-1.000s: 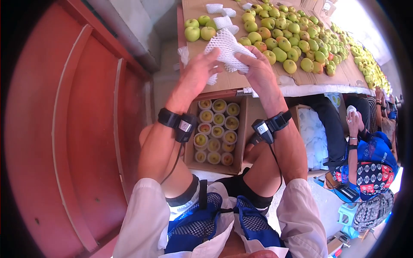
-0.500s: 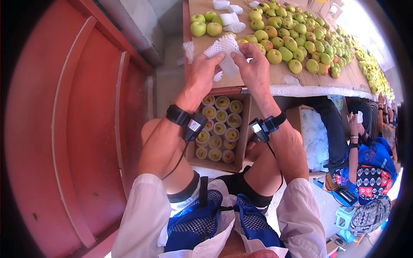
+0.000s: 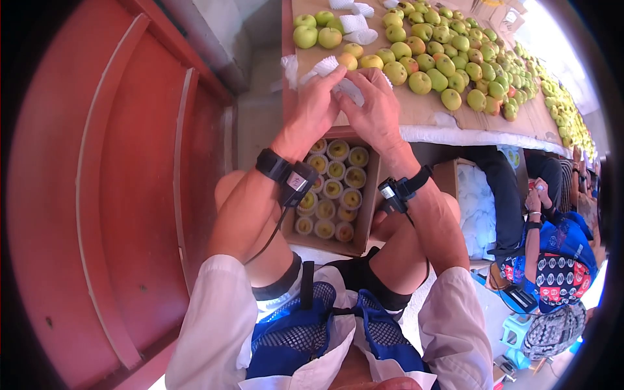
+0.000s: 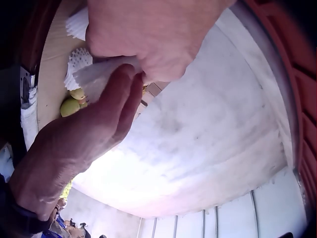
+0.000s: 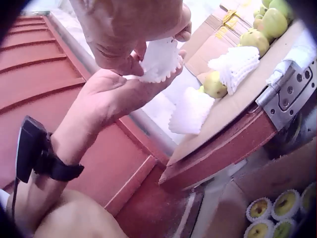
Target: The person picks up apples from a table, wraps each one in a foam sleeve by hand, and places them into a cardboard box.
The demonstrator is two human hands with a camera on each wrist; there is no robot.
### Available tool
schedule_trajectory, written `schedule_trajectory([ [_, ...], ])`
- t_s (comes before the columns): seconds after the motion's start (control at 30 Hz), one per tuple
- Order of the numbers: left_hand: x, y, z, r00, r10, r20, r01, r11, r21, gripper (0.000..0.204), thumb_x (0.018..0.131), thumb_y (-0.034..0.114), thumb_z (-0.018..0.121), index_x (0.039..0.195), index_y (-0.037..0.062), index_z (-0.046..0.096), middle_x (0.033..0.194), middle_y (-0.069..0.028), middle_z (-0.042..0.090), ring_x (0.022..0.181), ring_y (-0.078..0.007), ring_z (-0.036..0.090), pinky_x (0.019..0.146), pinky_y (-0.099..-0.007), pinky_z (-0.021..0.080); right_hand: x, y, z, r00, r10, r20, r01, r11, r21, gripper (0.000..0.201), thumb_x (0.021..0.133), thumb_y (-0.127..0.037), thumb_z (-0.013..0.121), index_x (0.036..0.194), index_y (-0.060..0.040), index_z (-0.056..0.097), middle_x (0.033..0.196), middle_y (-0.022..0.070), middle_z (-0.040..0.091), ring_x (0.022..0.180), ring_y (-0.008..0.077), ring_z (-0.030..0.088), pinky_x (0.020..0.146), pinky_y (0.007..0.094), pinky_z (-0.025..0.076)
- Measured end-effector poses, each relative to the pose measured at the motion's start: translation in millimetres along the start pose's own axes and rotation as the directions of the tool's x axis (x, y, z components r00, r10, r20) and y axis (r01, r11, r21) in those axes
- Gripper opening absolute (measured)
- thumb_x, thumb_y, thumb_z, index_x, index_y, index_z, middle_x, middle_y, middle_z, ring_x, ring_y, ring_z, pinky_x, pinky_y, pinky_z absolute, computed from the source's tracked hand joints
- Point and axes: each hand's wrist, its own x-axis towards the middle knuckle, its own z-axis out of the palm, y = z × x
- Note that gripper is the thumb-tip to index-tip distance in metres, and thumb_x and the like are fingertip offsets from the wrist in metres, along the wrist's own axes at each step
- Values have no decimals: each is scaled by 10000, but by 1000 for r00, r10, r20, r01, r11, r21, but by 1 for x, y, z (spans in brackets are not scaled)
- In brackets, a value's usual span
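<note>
Clearly, the thing in hand is a white foam net sleeve (image 5: 161, 59), held up between both hands, past the far edge of the carton (image 5: 228, 206) and higher than it. I see no fruit in the sleeve, though the hands cover part of it.

Fingers, as I read them remotely: the left hand (image 3: 318, 104) lies under the foam, its fingers curled up behind it. The right hand (image 3: 374, 107) pinches from above, index and middle fingers pressed together against the sheet. Exact thumb contact on the left I cannot tell.

Handling, my estimate: almost weightless, soft, springy; it should fold flat under slight pressure and recover. Slip risk low to moderate, as the mesh gives the pads some grip. The thin strands could tear if I pulled hard at one spot. I would take hold at the scalloped rim, one wall per hand, thumb opposite index, and spread gently.

Around: sleeved apples (image 3: 332, 188) sit in rows inside the carton. Beyond it, on the cardboard-covered table (image 3: 426, 112), loose sleeves (image 3: 354, 24) and bare green apples (image 3: 442, 62) lie.
</note>
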Motion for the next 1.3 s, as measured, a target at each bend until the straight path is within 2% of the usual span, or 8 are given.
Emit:
schedule_trajectory([
  [0.1,4,2,-10,999,-21,-32,21,999,-27,402,1023,167,565,1381,-7,511,1297,-119,620,1213,-228,586,1068,-402,461,6,6,-5,978,186,94,-207,921,331,360,939,-290,681,1218,-62,690,1087,101,647,1000,242,638,827,376,508],
  [0.23,1,6,-8,998,21,56,-25,997,75,467,1032,243,550,1405,-29,485,1363,-182,595,1213,-253,588,1045,-404,470,12,14,-20,759,450,470,-651,503,569,398,1007,-365,628,1239,-42,649,1088,48,653,987,158,619,791,302,468],
  [0.37,6,7,-17,984,-80,160,61,991,116,562,1036,333,537,1448,-38,443,1427,-237,558,1121,-258,637,818,-346,555,10,4,-30,580,259,773,-811,275,516,368,1026,-362,625,1214,-45,621,1029,24,661,916,126,619,748,260,458],
  [0.6,-4,29,-17,928,-300,223,238,934,267,659,1024,445,567,1480,-4,411,1387,-244,590,855,-244,719,500,-291,558,3,2,-16,597,136,791,-789,278,548,295,1030,-310,637,1179,-56,614,976,18,644,828,105,624,650,228,451],
  [0.77,-8,29,-20,988,-142,57,134,983,125,346,1023,401,625,1056,66,547,815,-24,552,1008,-263,683,590,-359,609,-4,-4,-6,602,93,793,-753,396,525,278,1023,-307,645,1142,-59,603,877,13,626,717,111,622,583,226,435],
  [0.97,-16,30,-25,998,-64,4,63,993,98,381,1034,466,581,923,108,508,727,25,436,784,-190,584,763,-364,581,-19,-9,16,651,79,755,-619,631,468,340,1035,-344,615,1078,-8,588,773,14,590,645,112,581,565,262,439],
  [1.23,-37,56,-27,998,-57,16,55,991,120,459,1046,543,507,820,149,441,623,70,288,509,-62,288,538,-248,321,-36,-36,37,755,46,654,-554,577,600,346,1041,-324,620,1194,-16,577,799,-14,572,660,87,500,609,281,451],
  [1.3,-36,58,-31,997,-68,-39,72,990,121,462,1047,548,502,815,154,436,605,74,270,483,-55,246,508,-245,276,-32,-36,38,684,66,726,-628,560,541,353,1032,-321,637,1212,-24,575,822,-4,600,675,92,532,630,288,475],
])
